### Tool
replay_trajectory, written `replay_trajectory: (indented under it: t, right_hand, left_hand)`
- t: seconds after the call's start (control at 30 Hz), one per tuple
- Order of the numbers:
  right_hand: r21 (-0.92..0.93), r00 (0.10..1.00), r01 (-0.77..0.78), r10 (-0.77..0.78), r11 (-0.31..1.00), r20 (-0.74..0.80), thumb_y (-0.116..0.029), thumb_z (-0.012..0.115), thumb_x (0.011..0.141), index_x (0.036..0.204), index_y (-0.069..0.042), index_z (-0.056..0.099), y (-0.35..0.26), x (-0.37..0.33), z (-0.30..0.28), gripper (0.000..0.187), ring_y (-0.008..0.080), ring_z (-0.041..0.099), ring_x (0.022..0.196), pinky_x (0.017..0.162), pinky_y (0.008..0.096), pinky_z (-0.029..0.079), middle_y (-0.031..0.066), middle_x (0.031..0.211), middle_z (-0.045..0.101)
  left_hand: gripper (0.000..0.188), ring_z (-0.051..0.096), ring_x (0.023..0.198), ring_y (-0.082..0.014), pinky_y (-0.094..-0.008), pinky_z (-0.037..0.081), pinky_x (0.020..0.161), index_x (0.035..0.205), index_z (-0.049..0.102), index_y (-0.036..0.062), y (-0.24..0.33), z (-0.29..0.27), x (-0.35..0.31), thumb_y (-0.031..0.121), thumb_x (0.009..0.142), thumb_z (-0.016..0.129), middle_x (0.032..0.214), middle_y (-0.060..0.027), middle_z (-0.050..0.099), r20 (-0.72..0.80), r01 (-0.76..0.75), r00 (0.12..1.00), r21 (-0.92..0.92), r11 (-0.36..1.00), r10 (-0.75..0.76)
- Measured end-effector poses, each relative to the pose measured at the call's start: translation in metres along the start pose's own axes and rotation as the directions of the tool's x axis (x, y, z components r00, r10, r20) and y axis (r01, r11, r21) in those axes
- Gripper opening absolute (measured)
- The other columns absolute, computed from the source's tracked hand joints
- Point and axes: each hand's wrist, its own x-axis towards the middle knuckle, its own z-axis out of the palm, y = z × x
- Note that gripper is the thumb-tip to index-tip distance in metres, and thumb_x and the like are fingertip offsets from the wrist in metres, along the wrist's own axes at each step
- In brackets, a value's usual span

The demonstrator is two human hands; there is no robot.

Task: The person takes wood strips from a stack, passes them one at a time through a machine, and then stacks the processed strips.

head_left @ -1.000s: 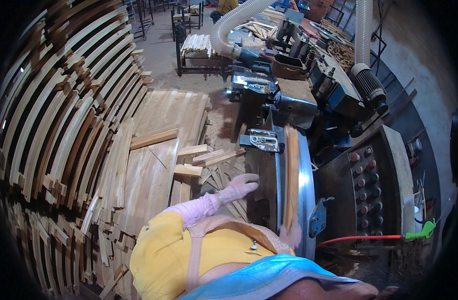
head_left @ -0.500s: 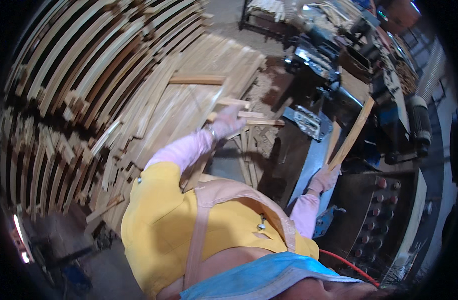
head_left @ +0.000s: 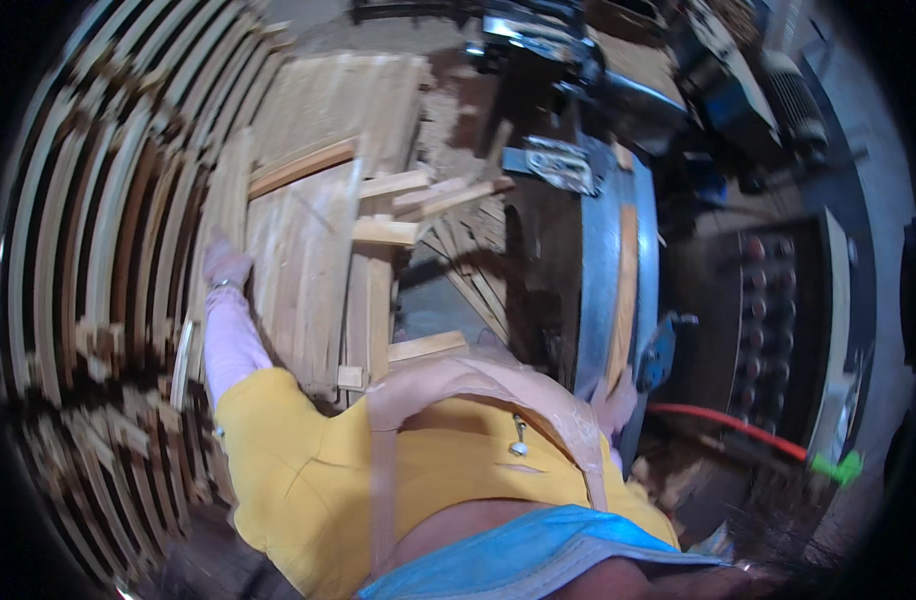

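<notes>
My right hand (head_left: 614, 402) is closed on the near end of a long wooden strip (head_left: 625, 285), which lies along the blue-grey metal bed (head_left: 596, 270) of a machine. A shorter wood piece (head_left: 623, 157) sits ahead of it on the same bed. My left hand (head_left: 226, 263) reaches out to the left, at the edge of a pile of pale wooden strips (head_left: 303, 270) laid side by side. Its fingers are blurred, so their grip does not show. A reddish-brown strip (head_left: 303, 168) lies across the far part of that pile.
Tall racks of stacked strips (head_left: 98, 220) fill the left side. Loose short blocks (head_left: 386, 233) lie between the pile and the machine. A metal guide bracket (head_left: 560, 165) juts over the bed. At right stand a control panel with buttons (head_left: 768, 310) and a red hose (head_left: 728, 418).
My left hand has moved left, from the short blocks to the pile's left edge. My right hand has drawn nearer, and its strip, raised at a slant before, now lies along the bed. The view has shifted.
</notes>
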Motion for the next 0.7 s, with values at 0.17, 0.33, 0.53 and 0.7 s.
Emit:
replay_trajectory:
  t: [0.17, 0.33, 0.53, 0.7]
  right_hand:
    - [-0.042, 0.911, 0.232, -0.232, 0.972, -0.342, -0.031, 0.069, 0.091, 0.136, -0.011, 0.063, -0.061, 0.127, 0.027, 0.050, 0.0391, 0.066, 0.094, 0.083, 0.0513, 0.052, 0.0161, 0.105, 0.072]
    - [-0.107, 0.936, 0.217, -0.238, 0.970, -0.259, -0.031, 0.068, 0.089, 0.113, -0.015, 0.068, -0.115, 0.226, 0.037, 0.029, 0.0368, 0.067, 0.088, 0.074, 0.0534, 0.051, 0.0130, 0.091, 0.071]
    - [0.810, 0.845, 0.295, -0.533, 0.506, 0.025, -0.028, 0.072, 0.093, 0.135, 0.001, 0.063, -0.273, 0.189, -0.007, 0.052, 0.0270, 0.060, 0.128, 0.110, 0.0388, 0.046, 0.0151, 0.131, 0.068]
    - [0.797, 0.794, 0.351, -0.608, 0.491, 0.025, -0.018, 0.078, 0.087, 0.148, -0.002, 0.052, -0.301, 0.096, -0.047, 0.067, 0.0330, 0.053, 0.135, 0.116, 0.0388, 0.040, 0.0196, 0.140, 0.059]
  left_hand:
    - [0.090, 0.074, 0.091, -0.0364, -0.0456, 0.059, 0.078, 0.154, 0.033, 0.0022, 0.008, -0.024, 0.000, 0.015, 0.075, 0.075, 0.101, -0.0250, 0.072, 0.135, 0.072, 0.990, -0.322, 0.944, -0.030]
    - [0.045, 0.068, 0.084, -0.0245, -0.0390, 0.055, 0.077, 0.117, 0.068, -0.0018, 0.063, -0.062, -0.023, 0.032, 0.088, 0.070, 0.093, -0.0136, 0.072, 0.192, -0.037, 0.955, -0.677, 0.735, 0.225]
    - [0.038, 0.064, 0.082, -0.0144, -0.0278, 0.053, 0.076, 0.116, 0.070, -0.0007, 0.222, -0.116, -0.144, 0.028, 0.091, 0.074, 0.091, -0.0057, 0.069, -0.130, -0.053, 0.899, -0.980, -0.191, 0.418]
    - [0.043, 0.068, 0.091, -0.0135, -0.0299, 0.056, 0.084, 0.120, 0.072, -0.0008, 0.342, -0.076, -0.224, 0.034, 0.096, 0.075, 0.100, -0.0067, 0.073, -0.075, 0.076, 0.787, -0.973, -0.217, 0.612]
